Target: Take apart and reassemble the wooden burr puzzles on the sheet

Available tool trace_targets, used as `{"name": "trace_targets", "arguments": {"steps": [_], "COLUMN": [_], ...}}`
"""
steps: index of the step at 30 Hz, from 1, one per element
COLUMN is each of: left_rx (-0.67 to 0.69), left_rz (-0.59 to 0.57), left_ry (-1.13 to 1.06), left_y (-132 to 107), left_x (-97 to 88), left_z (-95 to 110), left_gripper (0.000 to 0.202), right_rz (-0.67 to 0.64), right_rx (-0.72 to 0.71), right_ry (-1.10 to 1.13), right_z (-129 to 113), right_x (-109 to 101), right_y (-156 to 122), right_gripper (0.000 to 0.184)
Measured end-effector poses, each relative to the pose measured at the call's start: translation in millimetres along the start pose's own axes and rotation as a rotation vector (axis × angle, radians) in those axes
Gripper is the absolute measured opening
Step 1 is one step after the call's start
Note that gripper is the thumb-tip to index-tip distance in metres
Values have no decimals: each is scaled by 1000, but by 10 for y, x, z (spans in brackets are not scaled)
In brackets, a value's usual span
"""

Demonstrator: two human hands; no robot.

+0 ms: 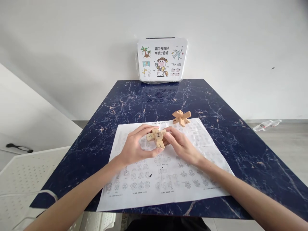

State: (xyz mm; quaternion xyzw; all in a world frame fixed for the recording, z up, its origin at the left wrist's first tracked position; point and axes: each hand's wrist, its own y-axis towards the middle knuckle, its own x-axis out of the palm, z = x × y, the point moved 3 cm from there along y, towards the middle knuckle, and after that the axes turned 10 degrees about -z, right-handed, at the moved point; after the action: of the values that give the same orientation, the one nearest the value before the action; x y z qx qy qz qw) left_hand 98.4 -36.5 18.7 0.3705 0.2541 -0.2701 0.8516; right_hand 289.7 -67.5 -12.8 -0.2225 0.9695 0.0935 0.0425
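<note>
A small wooden puzzle [156,137], made of interlocked numbered blocks, is held between both hands just above a printed instruction sheet [166,179]. My left hand [136,146] curls round its left side, fingers over the top and thumb below. Gripping the right side are the closed fingers of my right hand [182,146]. A second wooden puzzle [181,117], cross-shaped and assembled, sits untouched at the sheet's far edge, behind my right hand.
The sheet lies on a dark blue marbled table [223,128]. A white box with cartoon travel pictures [162,60] leans against the wall at the table's far edge. A white perforated crate [21,173] stands to the left, and a plastic item [266,124] lies on the floor at right.
</note>
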Motion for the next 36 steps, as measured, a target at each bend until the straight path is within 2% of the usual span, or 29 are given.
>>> {"name": "trace_targets", "arguments": {"steps": [6,13,18,21,24,27,30,36], "left_rx": [42,43,-109,-191,-217,-290,-346,-310], "left_rz": [-70,-100,-140,-116,-91,-88,-100,-118], "left_ry": [-3,18,-78,-134,-153,-128,-92,-8], "left_y": [-14,-5,-19,-34,-37,-40,-45,-58], "left_x": [-3,-25,-17,6,35,56,64,79], "left_z": [12,33,-68,-145,-180,-199,-223,-291], "left_gripper": [59,60,61,64,51,40,36,28], "right_rz": [-57,-190,-221,-143,12,184,296,439], "right_rx": [6,68,122,99,81,60,34,-7], "right_ry": [-57,218,475,590,669,744,781,859], "right_z": [-2,44,84,89,111,150,141,61], "right_x": [-21,26,32,-29,-102,-149,-187,-399], "right_y": [-6,27,47,67,76,72,67,-66], "right_gripper": [54,57,54,43,31,33,39,33]}}
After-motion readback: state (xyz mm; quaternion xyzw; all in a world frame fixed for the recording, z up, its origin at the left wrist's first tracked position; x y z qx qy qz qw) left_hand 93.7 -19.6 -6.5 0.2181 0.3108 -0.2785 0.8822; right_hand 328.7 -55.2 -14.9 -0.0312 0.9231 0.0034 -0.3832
